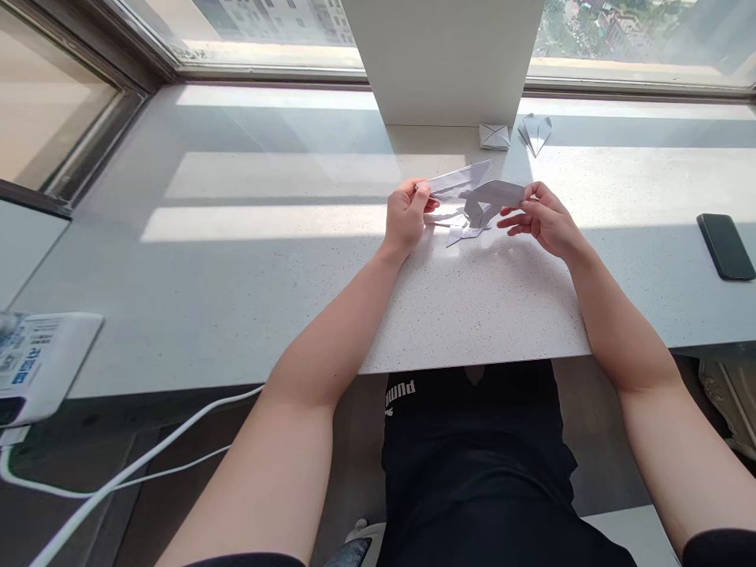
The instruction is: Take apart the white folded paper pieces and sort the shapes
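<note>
Between thumb and fingers, my left hand (407, 214) pinches a long folded white paper piece (457, 179), whose pointed end reaches to the right. My right hand (544, 218) grips another folded paper piece (496, 192) by its right end, its lower fingers spread. The two pieces meet or overlap in the middle; whether they are joined I cannot tell. Beneath them, more folded paper (466, 234) with pointed tips shows close to the counter, partly hidden.
A folded paper square (494, 137) and a fan-shaped folded paper (535, 134) lie by the pillar (449, 63). A black phone (726, 246) is at the right of the white counter (236, 315). At the left edge sits a white device (59, 354) with a cable (147, 449).
</note>
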`<state>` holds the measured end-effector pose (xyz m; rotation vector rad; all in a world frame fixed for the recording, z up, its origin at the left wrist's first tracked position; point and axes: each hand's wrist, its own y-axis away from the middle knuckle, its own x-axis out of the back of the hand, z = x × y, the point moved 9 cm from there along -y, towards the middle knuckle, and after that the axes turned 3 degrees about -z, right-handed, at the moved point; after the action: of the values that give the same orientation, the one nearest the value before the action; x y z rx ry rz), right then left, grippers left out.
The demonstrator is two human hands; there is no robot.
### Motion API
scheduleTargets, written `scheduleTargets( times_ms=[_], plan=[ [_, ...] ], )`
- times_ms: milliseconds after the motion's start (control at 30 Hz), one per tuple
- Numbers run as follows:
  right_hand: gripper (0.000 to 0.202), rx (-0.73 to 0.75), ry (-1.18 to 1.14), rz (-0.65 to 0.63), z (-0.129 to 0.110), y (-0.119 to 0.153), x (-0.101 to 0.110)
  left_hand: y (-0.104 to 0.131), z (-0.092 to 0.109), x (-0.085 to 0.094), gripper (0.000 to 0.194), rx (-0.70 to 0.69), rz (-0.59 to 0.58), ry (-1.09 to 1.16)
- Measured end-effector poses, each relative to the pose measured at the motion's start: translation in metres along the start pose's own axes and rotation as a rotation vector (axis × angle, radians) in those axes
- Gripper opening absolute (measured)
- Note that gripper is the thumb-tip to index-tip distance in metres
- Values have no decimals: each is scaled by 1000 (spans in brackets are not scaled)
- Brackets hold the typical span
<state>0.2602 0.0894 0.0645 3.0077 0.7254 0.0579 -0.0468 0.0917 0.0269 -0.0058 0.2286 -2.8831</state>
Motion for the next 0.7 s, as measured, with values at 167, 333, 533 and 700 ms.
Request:
scheduleTargets(
  times_ms=[167, 333, 533, 700],
  plan=[
    [52, 28, 59, -9, -1, 0, -1, 1, 0, -1, 24, 24, -2, 31],
    [49, 79, 80, 18, -1, -4, 0, 1, 0, -1, 26, 28, 2, 31],
    [54, 25, 88, 38, -1, -2, -5, 1, 0, -1, 25, 21, -15, 16],
    [62, 14, 106, 50, -5, 1, -7, 0, 1, -2, 27, 2, -43, -4]
  ],
)
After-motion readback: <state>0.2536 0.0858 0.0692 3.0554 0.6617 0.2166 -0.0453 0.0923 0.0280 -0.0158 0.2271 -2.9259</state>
